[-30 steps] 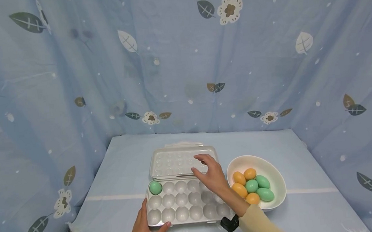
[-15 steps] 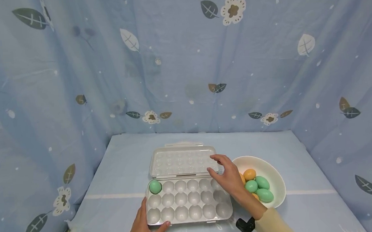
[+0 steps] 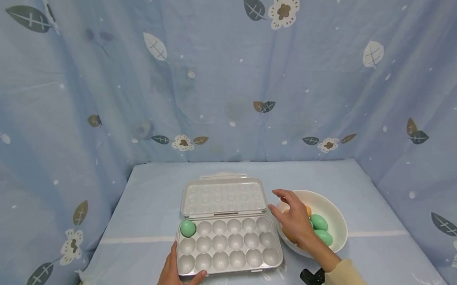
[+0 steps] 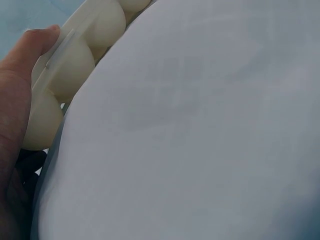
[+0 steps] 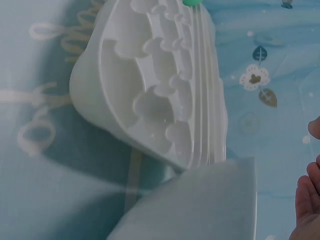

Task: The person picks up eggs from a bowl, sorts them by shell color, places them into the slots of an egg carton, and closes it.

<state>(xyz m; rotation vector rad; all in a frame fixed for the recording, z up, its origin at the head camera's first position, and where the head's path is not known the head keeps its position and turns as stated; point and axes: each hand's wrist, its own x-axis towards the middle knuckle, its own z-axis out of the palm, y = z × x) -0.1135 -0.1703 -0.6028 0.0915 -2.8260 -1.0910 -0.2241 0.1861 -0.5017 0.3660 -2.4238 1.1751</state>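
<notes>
A white egg tray [image 3: 227, 242] with rows of round cups lies with its lid [image 3: 222, 195] folded back. One green egg [image 3: 188, 229] sits in its far left cup. My left hand [image 3: 173, 282] grips the tray's near left corner, thumb along the front edge; in the left wrist view the thumb [image 4: 44, 40] overlaps the rim. My right hand [image 3: 296, 221] is over the left part of a white bowl [image 3: 336, 210], fingers spread and loosely bent, holding nothing. Beside it show green eggs [image 3: 323, 237] and part of an orange egg [image 3: 308, 210]; the hand hides the others.
The bowl stands close to the tray's right side, and its wall [image 5: 210, 200] shows in the right wrist view. A light blue cloth [image 3: 160, 197] covers the table, with a patterned curtain [image 3: 223, 71] behind. A black device [image 3: 312, 278] is at the right wrist.
My right hand has moved right, from above the tray and lid to over the bowl, covering the orange eggs. My left hand stays at the tray's corner.
</notes>
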